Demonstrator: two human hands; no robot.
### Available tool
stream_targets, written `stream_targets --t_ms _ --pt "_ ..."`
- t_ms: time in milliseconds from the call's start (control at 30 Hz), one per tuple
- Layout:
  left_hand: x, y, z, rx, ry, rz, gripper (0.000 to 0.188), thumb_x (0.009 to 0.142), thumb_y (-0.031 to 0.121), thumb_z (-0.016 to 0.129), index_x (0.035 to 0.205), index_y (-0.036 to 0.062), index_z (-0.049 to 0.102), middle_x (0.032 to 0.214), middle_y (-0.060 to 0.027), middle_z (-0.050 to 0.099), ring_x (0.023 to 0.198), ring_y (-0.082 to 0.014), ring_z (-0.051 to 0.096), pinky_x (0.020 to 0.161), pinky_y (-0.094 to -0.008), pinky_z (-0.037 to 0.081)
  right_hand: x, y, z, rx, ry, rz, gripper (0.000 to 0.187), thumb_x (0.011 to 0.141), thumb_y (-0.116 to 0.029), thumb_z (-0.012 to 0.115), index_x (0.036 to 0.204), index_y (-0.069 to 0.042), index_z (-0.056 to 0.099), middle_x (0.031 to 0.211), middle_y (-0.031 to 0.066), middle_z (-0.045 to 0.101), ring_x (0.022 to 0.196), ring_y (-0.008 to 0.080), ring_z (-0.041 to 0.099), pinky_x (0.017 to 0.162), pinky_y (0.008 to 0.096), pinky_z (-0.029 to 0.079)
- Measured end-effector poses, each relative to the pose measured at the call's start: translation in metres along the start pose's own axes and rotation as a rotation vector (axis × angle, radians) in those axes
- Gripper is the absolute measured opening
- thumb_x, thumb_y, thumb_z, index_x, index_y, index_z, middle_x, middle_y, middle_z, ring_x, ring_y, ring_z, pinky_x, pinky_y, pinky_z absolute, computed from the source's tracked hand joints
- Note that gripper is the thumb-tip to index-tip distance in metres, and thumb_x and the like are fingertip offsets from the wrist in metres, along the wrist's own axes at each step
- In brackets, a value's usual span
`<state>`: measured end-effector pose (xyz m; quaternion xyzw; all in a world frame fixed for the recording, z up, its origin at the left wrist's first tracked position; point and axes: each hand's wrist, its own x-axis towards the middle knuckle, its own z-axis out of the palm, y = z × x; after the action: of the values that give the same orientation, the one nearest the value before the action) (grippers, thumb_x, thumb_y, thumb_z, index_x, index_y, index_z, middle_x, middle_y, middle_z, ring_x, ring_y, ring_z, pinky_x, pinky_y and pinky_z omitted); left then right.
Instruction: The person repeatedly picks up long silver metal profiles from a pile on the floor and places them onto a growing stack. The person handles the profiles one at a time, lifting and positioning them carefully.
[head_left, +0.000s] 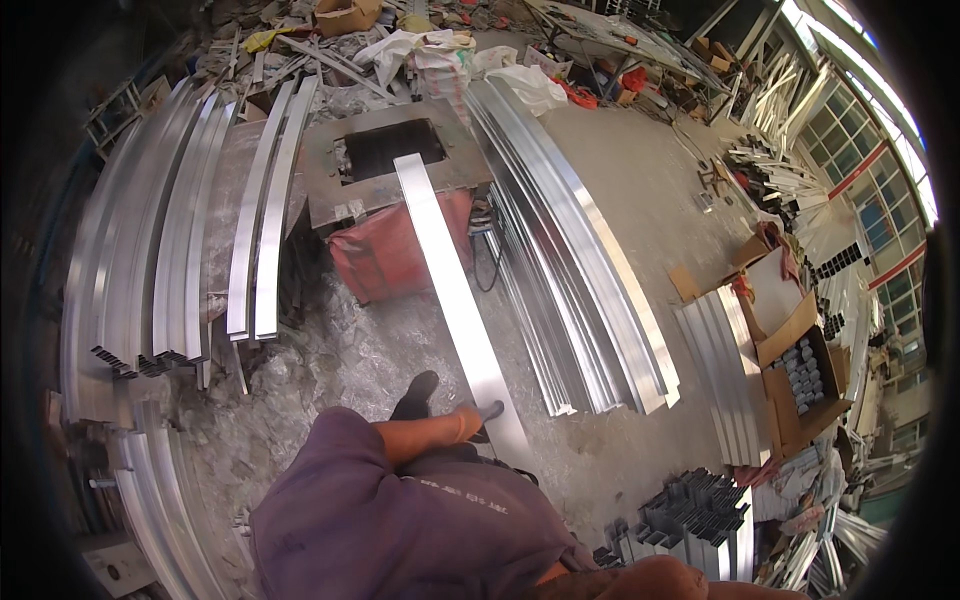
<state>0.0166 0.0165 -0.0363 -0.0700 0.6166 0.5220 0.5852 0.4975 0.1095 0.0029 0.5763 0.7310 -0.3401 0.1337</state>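
Observation:
A long, bright aluminium profile (445,270) slants away in front of me. Its far end lies over the metal-topped stand (320,190), beside the dark square opening, and its near end reaches my body. My left hand (474,419), with grey covering on the fingers, is closed on the profile near its close end; part of the grip is hidden. Only a bare part of my right arm (650,578) shows at the lower edge, and the hand itself is out of the picture.
Stacked long profiles (130,230) lie on the left, and more (570,230) to the right of the stand. A red cover (375,255) hangs below the stand top. An open carton (800,385) and bundled dark-ended profiles (695,510) are on the right. Scrap (350,60) lies behind.

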Motion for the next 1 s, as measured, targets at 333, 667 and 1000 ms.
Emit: stream_targets --t_ms 333,667,1000 --pt "0.095 0.156 -0.061 -0.944 -0.345 0.185 0.071 0.095 0.07 0.047 0.14 0.0151 0.054 0.129 -0.011 0.064 0.117 -0.0329 0.062 0.109 -0.0499 0.044 -0.01 -0.211 -0.032 -0.13 0.216 -0.263 0.032 0.1 -0.03 0.055 0.104 0.0 0.068 0.078 0.0136 0.071 0.074 0.0316 0.069 0.069 0.0445 0.054" --pt "0.23 0.259 -0.193 -0.8 -0.458 0.357 0.055 0.101 0.055 0.045 0.127 0.0089 0.06 0.115 -0.0143 0.066 0.102 -0.0299 0.065 0.095 -0.0465 0.052 0.057 -0.301 -0.074 0.22 -0.519 -0.066 0.058 0.094 -0.054 0.062 0.129 -0.007 0.067 0.117 0.0121 0.073 0.103 0.0234 0.068 0.092 0.0375 0.051" --pt "0.15 0.359 -0.238 -0.217 0.112 0.67 0.079 0.097 0.065 0.05 0.142 0.0003 0.051 0.133 -0.0154 0.061 0.112 -0.0305 0.063 0.101 -0.0416 0.05 0.103 -0.472 -0.067 -0.001 -0.329 -0.248 0.08 0.087 -0.075 0.054 0.129 -0.008 0.065 0.116 0.0223 0.07 0.109 0.0401 0.066 0.095 0.0462 0.05"
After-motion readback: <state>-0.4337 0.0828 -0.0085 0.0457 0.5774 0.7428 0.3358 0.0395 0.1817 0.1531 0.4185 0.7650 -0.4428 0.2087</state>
